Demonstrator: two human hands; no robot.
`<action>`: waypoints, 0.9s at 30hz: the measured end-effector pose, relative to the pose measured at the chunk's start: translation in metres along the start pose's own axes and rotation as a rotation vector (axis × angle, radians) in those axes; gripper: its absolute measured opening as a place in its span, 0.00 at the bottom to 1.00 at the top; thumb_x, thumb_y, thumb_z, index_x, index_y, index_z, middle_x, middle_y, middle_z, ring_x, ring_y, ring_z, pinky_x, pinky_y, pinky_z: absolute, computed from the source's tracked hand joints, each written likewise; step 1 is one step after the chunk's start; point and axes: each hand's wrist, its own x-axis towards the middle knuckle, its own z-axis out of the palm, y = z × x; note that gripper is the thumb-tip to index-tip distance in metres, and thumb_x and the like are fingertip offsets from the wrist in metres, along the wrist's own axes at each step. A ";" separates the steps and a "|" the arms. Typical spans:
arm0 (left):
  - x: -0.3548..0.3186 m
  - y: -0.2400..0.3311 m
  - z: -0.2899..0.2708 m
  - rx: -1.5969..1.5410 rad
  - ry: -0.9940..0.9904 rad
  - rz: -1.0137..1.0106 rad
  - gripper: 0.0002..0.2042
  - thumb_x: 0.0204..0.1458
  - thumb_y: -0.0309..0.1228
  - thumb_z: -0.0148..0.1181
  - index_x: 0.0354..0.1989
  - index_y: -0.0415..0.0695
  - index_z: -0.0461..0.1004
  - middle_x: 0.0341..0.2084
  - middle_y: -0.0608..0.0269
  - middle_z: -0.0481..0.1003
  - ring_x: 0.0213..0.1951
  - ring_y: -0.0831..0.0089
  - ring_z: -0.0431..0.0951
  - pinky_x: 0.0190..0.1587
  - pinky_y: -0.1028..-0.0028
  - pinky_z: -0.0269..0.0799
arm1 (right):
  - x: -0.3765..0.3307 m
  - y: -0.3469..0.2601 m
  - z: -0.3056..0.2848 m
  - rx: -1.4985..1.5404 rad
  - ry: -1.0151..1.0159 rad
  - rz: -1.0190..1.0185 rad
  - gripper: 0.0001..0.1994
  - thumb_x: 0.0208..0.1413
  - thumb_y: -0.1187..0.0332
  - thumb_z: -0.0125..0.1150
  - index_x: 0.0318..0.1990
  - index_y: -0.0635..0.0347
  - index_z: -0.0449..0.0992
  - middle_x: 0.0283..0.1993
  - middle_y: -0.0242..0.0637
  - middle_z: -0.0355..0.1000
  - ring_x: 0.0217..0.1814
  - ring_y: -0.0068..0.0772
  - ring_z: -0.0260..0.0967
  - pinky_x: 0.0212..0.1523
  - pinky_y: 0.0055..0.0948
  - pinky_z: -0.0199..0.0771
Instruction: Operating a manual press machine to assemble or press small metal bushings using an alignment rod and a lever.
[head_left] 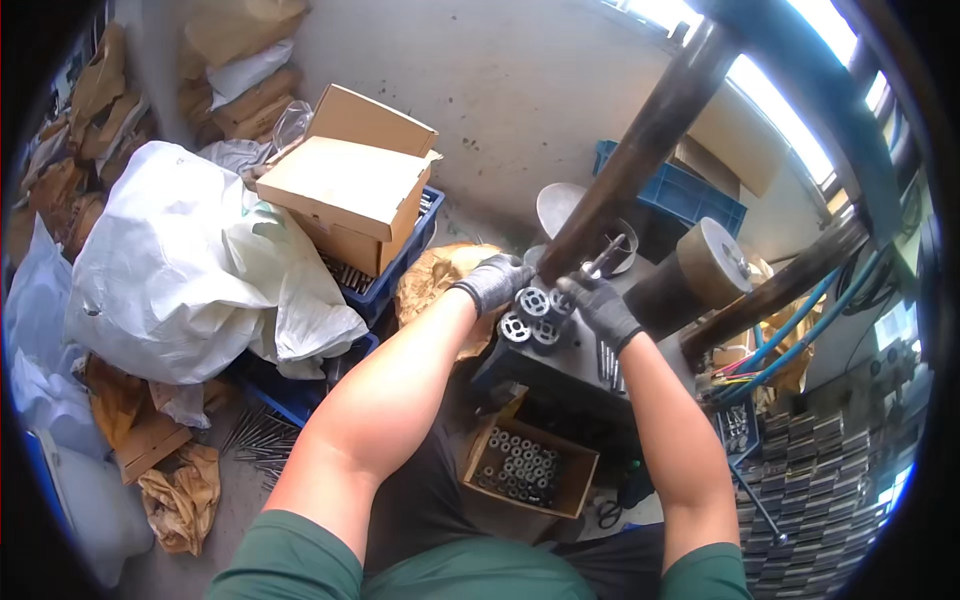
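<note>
A: Working at a dark machine (560, 370), a person in grey gloves handles round metal discs (532, 315) with holes, clustered on its top. What surrounds them?

B: Biggest first: a white sack (180, 270) to the left, cardboard boxes (350, 185) on a blue crate (400, 275), then a small open box of metal sleeves (525, 470) below the machine.

A: And the hands?

B: The left hand (493, 280) is curled against the upper disc; whether it pinches it, I cannot tell. The right hand (598, 305) is closed around a slim metal rod (603, 262).

A: Which way does the rod run?

B: Its long axis slants up and to the right, away from the discs, lower end in the fist.

A: What stage is this?

B: Seemingly fitting the rod to a disc; lining its end up with a hole looks like the careful part.
</note>
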 end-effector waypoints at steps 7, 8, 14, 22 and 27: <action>-0.012 0.027 -0.003 -0.151 -0.019 -0.102 0.20 0.65 0.42 0.55 0.49 0.36 0.81 0.40 0.50 0.84 0.43 0.61 0.82 0.50 0.63 0.75 | -0.017 -0.026 0.010 0.294 0.162 -0.072 0.21 0.56 0.57 0.76 0.49 0.62 0.79 0.41 0.33 0.79 0.44 0.26 0.75 0.49 0.30 0.76; -0.010 0.031 -0.004 -0.113 -0.030 -0.112 0.19 0.64 0.41 0.56 0.49 0.37 0.81 0.40 0.50 0.84 0.43 0.62 0.82 0.50 0.63 0.75 | -0.020 -0.033 0.006 0.353 0.211 -0.062 0.21 0.56 0.56 0.76 0.49 0.61 0.79 0.40 0.33 0.79 0.41 0.24 0.74 0.45 0.28 0.76; -0.022 0.068 -0.004 0.087 -0.084 -0.111 0.37 0.44 0.53 0.72 0.61 0.43 0.76 0.48 0.40 0.81 0.49 0.52 0.83 0.57 0.60 0.77 | -0.009 -0.060 -0.014 0.258 0.202 0.119 0.14 0.64 0.56 0.65 0.42 0.59 0.79 0.29 0.34 0.77 0.22 0.24 0.74 0.21 0.24 0.71; -0.026 0.080 0.006 0.369 -0.146 -0.056 0.37 0.43 0.52 0.76 0.57 0.39 0.75 0.51 0.36 0.76 0.57 0.42 0.76 0.62 0.54 0.72 | -0.013 -0.048 -0.006 0.381 0.188 0.018 0.10 0.69 0.66 0.52 0.39 0.61 0.77 0.29 0.36 0.77 0.22 0.26 0.76 0.20 0.24 0.74; -0.023 0.075 0.008 0.387 -0.119 -0.043 0.37 0.43 0.50 0.77 0.58 0.40 0.75 0.53 0.35 0.75 0.56 0.42 0.77 0.62 0.55 0.73 | -0.020 -0.042 0.003 0.404 0.233 -0.052 0.08 0.66 0.69 0.55 0.42 0.65 0.78 0.30 0.36 0.76 0.24 0.26 0.74 0.25 0.24 0.76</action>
